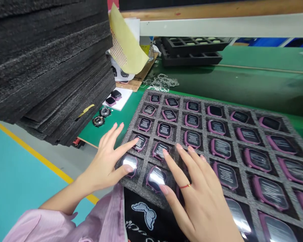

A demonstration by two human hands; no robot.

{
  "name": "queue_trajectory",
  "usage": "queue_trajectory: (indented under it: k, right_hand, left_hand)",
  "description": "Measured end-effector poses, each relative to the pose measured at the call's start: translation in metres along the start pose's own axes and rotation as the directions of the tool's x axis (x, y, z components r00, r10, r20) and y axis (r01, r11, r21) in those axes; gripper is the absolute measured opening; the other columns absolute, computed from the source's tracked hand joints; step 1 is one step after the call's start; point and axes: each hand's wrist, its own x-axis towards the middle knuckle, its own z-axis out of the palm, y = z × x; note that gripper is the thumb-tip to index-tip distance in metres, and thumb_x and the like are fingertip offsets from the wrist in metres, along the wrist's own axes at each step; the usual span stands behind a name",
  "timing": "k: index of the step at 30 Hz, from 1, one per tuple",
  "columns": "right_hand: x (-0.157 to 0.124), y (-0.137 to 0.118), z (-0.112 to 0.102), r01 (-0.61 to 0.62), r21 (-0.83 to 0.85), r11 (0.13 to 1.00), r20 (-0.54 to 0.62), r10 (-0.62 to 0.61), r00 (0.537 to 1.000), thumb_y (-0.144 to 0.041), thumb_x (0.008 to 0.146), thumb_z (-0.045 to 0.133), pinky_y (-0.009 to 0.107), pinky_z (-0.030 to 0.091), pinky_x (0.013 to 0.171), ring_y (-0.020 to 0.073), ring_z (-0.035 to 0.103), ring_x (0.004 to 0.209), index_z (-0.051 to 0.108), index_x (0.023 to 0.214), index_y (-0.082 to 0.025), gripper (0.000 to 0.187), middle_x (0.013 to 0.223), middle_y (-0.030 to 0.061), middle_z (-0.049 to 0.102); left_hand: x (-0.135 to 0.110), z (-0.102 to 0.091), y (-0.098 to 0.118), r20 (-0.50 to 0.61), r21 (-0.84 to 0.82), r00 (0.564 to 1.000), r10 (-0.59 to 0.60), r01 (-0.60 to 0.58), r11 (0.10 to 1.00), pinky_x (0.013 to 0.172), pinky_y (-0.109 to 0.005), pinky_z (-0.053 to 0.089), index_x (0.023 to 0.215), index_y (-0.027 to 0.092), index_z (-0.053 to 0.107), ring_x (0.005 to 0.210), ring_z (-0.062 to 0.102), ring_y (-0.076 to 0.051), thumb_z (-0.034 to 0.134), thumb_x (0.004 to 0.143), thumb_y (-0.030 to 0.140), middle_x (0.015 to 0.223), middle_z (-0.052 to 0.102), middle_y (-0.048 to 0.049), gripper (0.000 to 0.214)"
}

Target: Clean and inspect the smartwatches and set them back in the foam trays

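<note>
A grey foam tray point(246, 116) with a grid of pockets lies on the green table, each pocket holding a pink-cased watch body point(192, 138). My left hand point(108, 161) rests at the tray's near left corner, fingers spread; its thumb touches a shiny watch body point(129, 162) and its forefinger reaches another watch point(140, 141). My right hand point(195, 193) lies flat over the near pockets, fingers apart, a red ring on one finger. Its thumb sits beside a glossy watch body point(156, 177). Neither hand holds anything.
A tall stack of black foam sheets point(47, 64) looms at the left. Round watch parts point(99, 120) and a white card with watches point(116, 97) lie behind my left hand. Black moulded trays point(192, 50), clear film scraps point(161, 82) and a yellow sheet point(126, 43) sit at the back.
</note>
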Motion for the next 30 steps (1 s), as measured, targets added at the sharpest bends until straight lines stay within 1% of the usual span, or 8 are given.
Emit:
queue_trajectory:
  k: [3, 6, 12, 16, 21, 24, 27, 30]
  right_hand:
    - [-0.008, 0.004, -0.006, -0.015, 0.033, 0.999, -0.006, 0.015, 1.000, -0.034, 0.103, 0.045, 0.063, 0.037, 0.114, 0.0405, 0.032, 0.151, 0.041, 0.153, -0.010, 0.056, 0.160, 0.0218, 0.038]
    - [-0.018, 0.012, -0.014, -0.034, 0.032, 0.999, 0.017, 0.033, 0.999, -0.031, 0.102, 0.044, 0.062, 0.037, 0.115, 0.0394, 0.032, 0.151, 0.041, 0.154, -0.013, 0.055, 0.161, 0.0197, 0.037]
    - [-0.040, 0.037, -0.023, -0.094, 0.011, 0.996, -0.016, 0.094, 0.995, -0.030, 0.101, 0.041, 0.068, 0.038, 0.112, 0.0430, 0.034, 0.150, 0.037, 0.156, -0.018, 0.057, 0.162, 0.0184, 0.036]
    - [-0.048, 0.046, -0.026, -0.129, -0.024, 0.991, -0.026, 0.129, 0.991, -0.033, 0.101, 0.043, 0.073, 0.039, 0.108, 0.0468, 0.035, 0.149, 0.039, 0.156, -0.019, 0.056, 0.161, 0.0199, 0.038]
    - [-0.045, 0.044, -0.027, -0.125, -0.050, 0.991, 0.000, 0.125, 0.992, -0.034, 0.101, 0.045, 0.072, 0.041, 0.108, 0.0462, 0.034, 0.149, 0.044, 0.152, -0.016, 0.053, 0.161, 0.0220, 0.037]
    - [-0.040, 0.043, -0.024, -0.094, -0.075, 0.993, 0.003, 0.095, 0.995, -0.036, 0.102, 0.045, 0.072, 0.041, 0.107, 0.0465, 0.034, 0.149, 0.047, 0.150, -0.016, 0.052, 0.160, 0.0222, 0.038]
    - [-0.038, 0.043, -0.023, -0.077, -0.080, 0.994, 0.011, 0.078, 0.997, -0.039, 0.102, 0.044, 0.070, 0.040, 0.108, 0.0449, 0.035, 0.148, 0.046, 0.151, -0.016, 0.054, 0.159, 0.0211, 0.040]
    - [-0.040, 0.043, -0.025, -0.125, -0.043, 0.991, -0.014, 0.125, 0.992, -0.038, 0.102, 0.046, 0.069, 0.037, 0.113, 0.0428, 0.032, 0.151, 0.043, 0.153, -0.016, 0.056, 0.161, 0.0198, 0.039]
  left_hand:
    - [-0.003, 0.002, 0.000, -0.020, 0.007, 1.000, -0.018, 0.018, 1.000, 0.123, -0.065, 0.016, 0.156, 0.031, 0.041, 0.159, 0.006, -0.038, 0.023, 0.098, 0.074, 0.172, 0.012, -0.0100, 0.075]
    - [-0.005, 0.002, 0.000, -0.011, 0.012, 1.000, -0.018, 0.018, 1.000, 0.123, -0.065, 0.016, 0.156, 0.033, 0.041, 0.159, 0.006, -0.038, 0.024, 0.099, 0.073, 0.172, 0.011, -0.0083, 0.072]
    - [-0.003, -0.002, 0.003, 0.023, 0.028, 0.999, -0.026, 0.025, 0.999, 0.122, -0.067, 0.019, 0.156, 0.032, 0.041, 0.158, 0.008, -0.040, 0.026, 0.099, 0.072, 0.172, 0.015, -0.0099, 0.071]
    - [0.006, -0.001, 0.017, 0.066, 0.050, 0.995, 0.073, -0.076, 0.996, 0.122, -0.067, 0.021, 0.152, 0.032, 0.048, 0.158, 0.010, -0.041, 0.035, 0.098, 0.070, 0.171, 0.016, -0.0107, 0.067]
    - [0.022, 0.003, 0.036, 0.158, 0.164, 0.975, 0.158, -0.184, 0.969, 0.120, -0.073, 0.016, 0.157, 0.030, 0.040, 0.157, 0.003, -0.046, 0.044, 0.093, 0.073, 0.173, 0.004, -0.0154, 0.077]
    - [0.028, 0.005, 0.041, 0.180, 0.194, 0.966, 0.186, -0.220, 0.956, 0.121, -0.071, 0.016, 0.155, 0.029, 0.043, 0.158, 0.002, -0.045, 0.047, 0.092, 0.073, 0.173, 0.003, -0.0162, 0.078]
    - [0.027, 0.007, 0.041, 0.145, 0.197, 0.967, 0.208, -0.234, 0.952, 0.122, -0.070, 0.015, 0.154, 0.026, 0.044, 0.158, 0.004, -0.043, 0.043, 0.095, 0.072, 0.172, 0.007, -0.0179, 0.075]
    - [0.024, 0.008, 0.040, 0.069, 0.182, 0.974, 0.217, -0.226, 0.957, 0.123, -0.069, 0.016, 0.154, 0.023, 0.044, 0.158, 0.008, -0.042, 0.039, 0.098, 0.069, 0.170, 0.015, -0.0191, 0.072]
